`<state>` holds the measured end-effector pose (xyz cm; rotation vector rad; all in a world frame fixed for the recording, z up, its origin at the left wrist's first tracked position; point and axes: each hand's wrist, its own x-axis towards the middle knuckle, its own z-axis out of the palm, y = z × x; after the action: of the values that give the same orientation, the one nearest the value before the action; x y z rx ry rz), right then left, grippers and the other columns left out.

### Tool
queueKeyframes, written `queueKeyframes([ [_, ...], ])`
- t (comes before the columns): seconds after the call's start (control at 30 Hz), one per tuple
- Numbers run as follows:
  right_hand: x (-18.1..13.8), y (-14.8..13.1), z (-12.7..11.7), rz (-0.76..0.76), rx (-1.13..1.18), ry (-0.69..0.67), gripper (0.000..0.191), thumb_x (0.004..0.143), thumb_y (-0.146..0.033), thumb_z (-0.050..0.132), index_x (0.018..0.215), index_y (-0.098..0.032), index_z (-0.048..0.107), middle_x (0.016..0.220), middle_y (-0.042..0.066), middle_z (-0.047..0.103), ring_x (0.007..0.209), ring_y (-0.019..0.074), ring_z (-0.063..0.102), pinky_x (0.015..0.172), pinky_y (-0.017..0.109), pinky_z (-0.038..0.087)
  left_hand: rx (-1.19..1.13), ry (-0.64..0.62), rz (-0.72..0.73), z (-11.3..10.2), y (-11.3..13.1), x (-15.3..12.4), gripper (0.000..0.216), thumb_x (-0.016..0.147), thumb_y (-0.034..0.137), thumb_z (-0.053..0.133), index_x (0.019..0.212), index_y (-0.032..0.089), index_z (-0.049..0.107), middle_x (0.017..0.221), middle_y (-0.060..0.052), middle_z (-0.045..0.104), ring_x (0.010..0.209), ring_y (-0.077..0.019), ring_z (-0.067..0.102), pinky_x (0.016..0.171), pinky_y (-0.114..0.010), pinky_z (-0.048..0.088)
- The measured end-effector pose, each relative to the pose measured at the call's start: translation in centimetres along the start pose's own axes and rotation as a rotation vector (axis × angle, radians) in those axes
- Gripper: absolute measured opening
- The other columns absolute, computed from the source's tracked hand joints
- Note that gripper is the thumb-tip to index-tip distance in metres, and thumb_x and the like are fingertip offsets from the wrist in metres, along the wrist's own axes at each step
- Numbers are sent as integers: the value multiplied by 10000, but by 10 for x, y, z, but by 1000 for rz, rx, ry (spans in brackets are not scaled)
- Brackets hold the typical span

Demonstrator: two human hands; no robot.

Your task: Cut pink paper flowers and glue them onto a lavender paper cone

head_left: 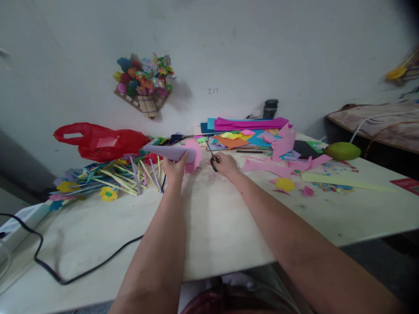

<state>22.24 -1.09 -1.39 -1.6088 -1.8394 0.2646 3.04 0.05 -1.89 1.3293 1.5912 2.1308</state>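
Observation:
My left hand is closed on a pink paper cut-out together with a pale lilac folded sheet that sticks out to the left. My right hand grips black-handled scissors, their blades pointing up and left toward the pink paper. Both hands hover over the white table, close together near its far middle.
Paper stems and flowers lie at the left under a red plastic bag. Stacked coloured sheets and pink scraps spread to the right, beside a green mango. A black cable crosses the near left. A flower basket hangs on the wall.

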Motion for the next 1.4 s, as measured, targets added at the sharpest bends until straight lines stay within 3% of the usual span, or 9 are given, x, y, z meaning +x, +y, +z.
queueKeyframes([
  [0.13,4,6,2,87,98,3,376,813,-541,586,1022,-250,700,893,33,739,839,197,680,676,254,450,-3,-66,12,-1,-4,3,527,507,472,793,892,165,606,855,-73,680,829,-251,666,740,-352,530],
  [0.47,7,8,3,146,172,-25,347,810,-476,623,1042,-232,708,865,40,738,773,186,679,658,243,458,-35,-456,-5,-8,4,2,496,530,378,803,938,174,608,898,-60,680,803,-211,649,727,-332,529],
  [0.7,4,3,2,128,130,-60,327,836,-425,605,1082,-235,705,878,42,743,805,189,686,670,241,460,0,-551,27,-4,-5,1,558,534,359,801,1014,188,572,949,-59,676,804,-202,646,704,-319,521],
  [0.83,2,0,1,114,60,-75,324,837,-397,598,1103,-243,699,908,47,748,868,204,683,709,258,454,3,-592,69,-2,-7,-2,540,577,414,776,1027,188,582,1014,-81,673,903,-223,651,767,-338,524],
  [1.07,1,1,8,26,-60,-104,406,785,-525,623,1095,-278,709,1023,64,742,995,243,664,763,289,464,316,-558,118,2,7,-16,620,609,512,752,1115,198,577,1039,-88,681,926,-254,650,745,-338,499],
  [1.2,1,1,11,-40,-117,-124,385,789,-523,610,1072,-284,716,1027,63,743,983,245,668,756,293,469,601,-448,30,5,25,-26,627,624,564,724,1122,214,574,1002,-103,690,950,-305,652,752,-367,477],
  [1.4,1,1,13,-91,-125,-143,349,787,-467,618,1075,-294,711,1008,43,747,953,232,673,738,283,470,785,-377,-30,11,33,-32,613,669,615,648,1128,220,560,993,-150,695,974,-358,654,760,-412,475],
])
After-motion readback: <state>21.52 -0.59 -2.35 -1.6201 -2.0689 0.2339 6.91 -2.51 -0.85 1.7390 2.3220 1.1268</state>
